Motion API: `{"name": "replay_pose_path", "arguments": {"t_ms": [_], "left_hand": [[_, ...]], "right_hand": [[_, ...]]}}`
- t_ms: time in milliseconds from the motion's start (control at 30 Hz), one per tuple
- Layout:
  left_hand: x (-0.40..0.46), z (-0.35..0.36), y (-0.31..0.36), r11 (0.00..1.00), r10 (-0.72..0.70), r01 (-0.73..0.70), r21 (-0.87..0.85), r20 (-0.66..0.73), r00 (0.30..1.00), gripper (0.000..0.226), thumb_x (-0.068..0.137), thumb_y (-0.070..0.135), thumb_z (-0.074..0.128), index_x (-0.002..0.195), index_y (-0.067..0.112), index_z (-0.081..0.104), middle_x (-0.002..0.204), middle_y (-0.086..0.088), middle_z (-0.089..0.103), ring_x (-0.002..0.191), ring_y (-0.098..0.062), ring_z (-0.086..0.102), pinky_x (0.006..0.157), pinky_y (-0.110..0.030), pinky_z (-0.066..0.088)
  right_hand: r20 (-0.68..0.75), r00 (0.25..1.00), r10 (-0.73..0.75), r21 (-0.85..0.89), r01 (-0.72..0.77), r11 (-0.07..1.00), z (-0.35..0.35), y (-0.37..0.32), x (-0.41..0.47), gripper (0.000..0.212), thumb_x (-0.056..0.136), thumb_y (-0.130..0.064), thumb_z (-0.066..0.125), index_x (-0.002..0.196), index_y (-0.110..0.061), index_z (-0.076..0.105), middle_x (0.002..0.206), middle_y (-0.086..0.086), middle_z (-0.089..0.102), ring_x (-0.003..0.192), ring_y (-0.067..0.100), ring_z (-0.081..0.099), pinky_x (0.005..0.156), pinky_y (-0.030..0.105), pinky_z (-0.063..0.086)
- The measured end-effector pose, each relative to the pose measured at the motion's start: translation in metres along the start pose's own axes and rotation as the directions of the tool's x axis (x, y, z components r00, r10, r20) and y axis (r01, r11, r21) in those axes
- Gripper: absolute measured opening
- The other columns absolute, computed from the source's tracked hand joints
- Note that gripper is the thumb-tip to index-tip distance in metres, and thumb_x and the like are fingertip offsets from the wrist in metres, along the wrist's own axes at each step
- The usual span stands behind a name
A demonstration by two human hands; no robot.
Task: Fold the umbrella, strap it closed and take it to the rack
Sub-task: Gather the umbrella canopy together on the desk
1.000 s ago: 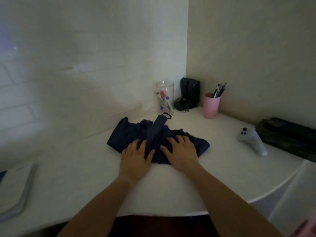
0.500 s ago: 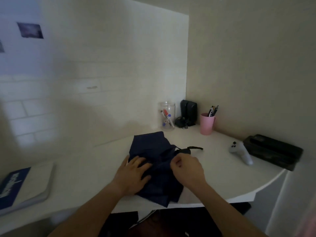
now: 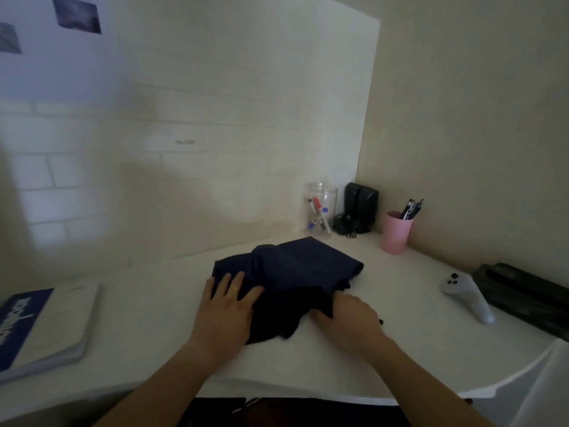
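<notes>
White desk [image 3: 154,306] carries the navy umbrella [image 3: 295,272], canopy bunched loosely at centre, near the front edge. Left hand [image 3: 226,306] lies flat, fingers spread, pinning the left side of the fabric. Right hand [image 3: 348,318] is clenched on a fold at the right edge. Judgement: folding incomplete; strap not visible. Keep left palm anchoring, draw pleats evenly around the shaft, then locate strap.

I read this as a home desk corner, dim light. White desk [image 3: 154,306] against a painted brick wall [image 3: 107,167] with photos [image 3: 77,13] pinned up far left; marker jar [image 3: 320,211], pink pen cup [image 3: 395,234], game controller [image 3: 468,295] right, book [image 3: 43,325] near left.
</notes>
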State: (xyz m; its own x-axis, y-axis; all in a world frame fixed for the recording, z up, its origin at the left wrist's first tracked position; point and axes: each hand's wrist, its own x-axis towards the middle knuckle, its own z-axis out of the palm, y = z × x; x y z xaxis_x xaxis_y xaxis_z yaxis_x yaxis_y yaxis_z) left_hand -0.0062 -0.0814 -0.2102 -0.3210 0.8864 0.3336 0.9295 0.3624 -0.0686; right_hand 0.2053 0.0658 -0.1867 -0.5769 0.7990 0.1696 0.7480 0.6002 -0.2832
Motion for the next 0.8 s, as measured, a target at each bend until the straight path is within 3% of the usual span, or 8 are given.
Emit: {"name": "replay_pose_path", "arguments": {"t_ms": [133,233,267,400,533,600,667,800], "left_hand": [[-0.014,0.006,-0.025,0.968,-0.2,0.169,-0.188,-0.159,0.967,0.063,0.096,0.06,0.035,0.15,0.03,0.045,0.147,-0.013,0.056,0.131,-0.032,0.057,0.112,-0.052,0.04],[-0.02,0.0,-0.032,0.759,-0.424,0.309,-0.574,-0.076,0.902,0.072,0.1,0.066,0.033,0.157,0.021,0.031,0.153,-0.01,0.048,0.134,-0.031,0.05,0.109,-0.046,0.04],[-0.018,-0.002,-0.031,0.702,-0.46,0.335,-0.628,-0.041,0.887,0.076,0.097,0.066,0.029,0.158,0.02,0.028,0.154,-0.011,0.045,0.135,-0.031,0.048,0.109,-0.045,0.039],[-0.015,-0.008,-0.026,0.645,-0.458,0.325,-0.691,-0.009,0.889,0.073,0.093,0.066,0.026,0.155,0.027,0.032,0.152,-0.004,0.048,0.135,-0.025,0.05,0.112,-0.043,0.039],[-0.011,-0.028,-0.02,0.577,-0.485,0.272,-0.77,-0.054,0.873,0.062,0.091,0.067,0.03,0.144,0.037,0.041,0.144,0.004,0.054,0.128,-0.016,0.053,0.11,-0.042,0.042],[-0.005,-0.049,-0.01,0.575,-0.494,0.179,-0.799,-0.164,0.854,0.052,0.092,0.06,0.034,0.138,0.038,0.045,0.134,0.005,0.059,0.122,-0.015,0.055,0.103,-0.039,0.044],[0.0,-0.076,0.001,0.586,-0.502,0.081,-0.806,-0.283,0.817,0.043,0.095,0.053,0.039,0.134,0.037,0.048,0.128,0.007,0.059,0.119,-0.014,0.056,0.098,-0.036,0.043],[0.006,-0.131,0.014,0.62,-0.477,-0.074,-0.781,-0.45,0.755,0.041,0.099,0.046,0.04,0.134,0.029,0.051,0.126,0.007,0.055,0.116,-0.012,0.052,0.092,-0.035,0.041]], "right_hand": [[-0.047,0.995,0.082,0.008,-0.082,0.997,0.01,-0.01,0.0,0.042,0.098,-0.053,0.043,0.109,-0.013,0.049,0.103,0.006,0.064,0.091,0.026,0.065,0.067,0.033,0.045],[-0.148,0.975,0.167,0.159,-0.144,0.977,0.011,-0.015,-0.003,0.033,0.1,-0.048,0.046,0.099,-0.015,0.041,0.099,0.006,0.065,0.083,0.024,0.063,0.063,0.033,0.042],[-0.208,0.961,0.18,0.214,-0.134,0.967,0.012,-0.018,-0.003,0.03,0.1,-0.045,0.048,0.098,-0.016,0.04,0.098,0.006,0.066,0.078,0.022,0.061,0.061,0.032,0.04],[-0.568,0.804,0.175,0.333,0.029,0.943,-0.004,-0.031,0.003,0.03,0.094,-0.029,0.064,0.11,-0.008,0.051,0.097,0.011,0.066,0.082,0.027,0.065,0.063,0.036,0.05],[-0.709,0.685,0.17,0.398,0.19,0.897,-0.045,-0.034,0.014,0.04,0.093,-0.026,0.066,0.125,-0.01,0.049,0.107,0.009,0.063,0.091,0.022,0.063,0.073,0.04,0.056],[-0.628,0.726,0.279,0.627,0.26,0.734,-0.065,-0.04,0.016,0.032,0.095,-0.034,0.062,0.117,-0.017,0.047,0.102,0.006,0.066,0.082,0.016,0.063,0.072,0.038,0.053],[-0.495,0.793,0.355,0.84,0.334,0.427,-0.081,-0.049,0.015,0.029,0.095,-0.037,0.062,0.106,-0.013,0.05,0.086,0.004,0.065,0.07,0.012,0.061,0.067,0.032,0.05],[-0.437,0.816,0.378,0.899,0.406,0.165,-0.101,-0.047,0.016,0.027,0.097,-0.033,0.062,0.097,-0.009,0.051,0.083,0.001,0.062,0.068,0.011,0.061,0.06,0.021,0.048]]}}
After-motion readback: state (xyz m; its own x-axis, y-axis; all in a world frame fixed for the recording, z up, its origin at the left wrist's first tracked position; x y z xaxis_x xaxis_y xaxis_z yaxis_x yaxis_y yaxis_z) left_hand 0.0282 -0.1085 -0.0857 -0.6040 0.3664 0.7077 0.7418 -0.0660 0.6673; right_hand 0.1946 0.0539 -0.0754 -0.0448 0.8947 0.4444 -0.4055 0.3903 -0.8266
